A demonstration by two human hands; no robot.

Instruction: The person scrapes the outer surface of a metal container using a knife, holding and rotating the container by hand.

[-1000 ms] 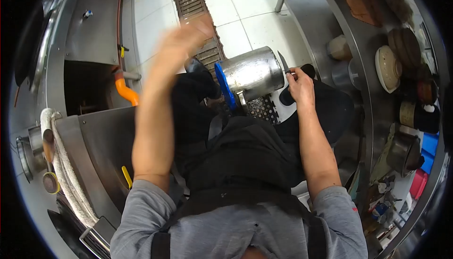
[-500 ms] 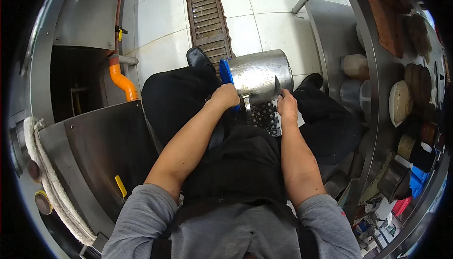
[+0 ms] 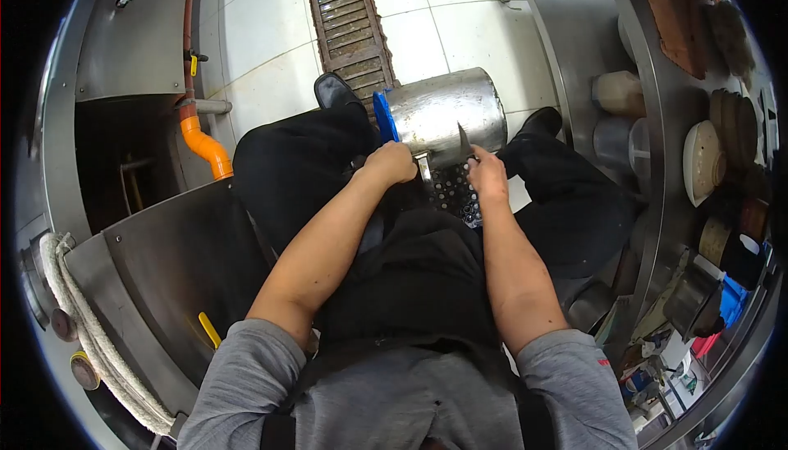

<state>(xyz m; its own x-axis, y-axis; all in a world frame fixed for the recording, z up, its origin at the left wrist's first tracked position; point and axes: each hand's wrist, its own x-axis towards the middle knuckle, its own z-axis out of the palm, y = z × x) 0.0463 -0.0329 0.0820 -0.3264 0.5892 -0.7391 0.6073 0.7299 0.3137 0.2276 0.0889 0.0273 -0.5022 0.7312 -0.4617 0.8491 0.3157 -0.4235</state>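
A large dented metal pot (image 3: 447, 109) lies on its side between my feet. Something blue (image 3: 385, 116) shows at its left end. My left hand (image 3: 394, 161) is closed in a fist by that end, just below the blue edge; what its fingers hold is hidden. In my right hand (image 3: 488, 173) is a knife (image 3: 463, 138), its pointed blade tilted up and left in front of the pot's lower side. I cannot tell whether the blade touches the metal. A metal handle (image 3: 423, 169) sits at the pot's near side, between my hands.
A perforated dark mat (image 3: 453, 194) lies below the pot. Beyond it a rusty drain grate (image 3: 349, 19) crosses the tiled floor. Steel kitchen units with an orange pipe (image 3: 205, 148) stand left, a white towel (image 3: 94, 335) over one. On the right, shelves hold containers and a bowl (image 3: 703, 163).
The knife and my right hand have shifted left, and the blade leans more to the left. The pot has tilted slightly. The whole view has moved a little.
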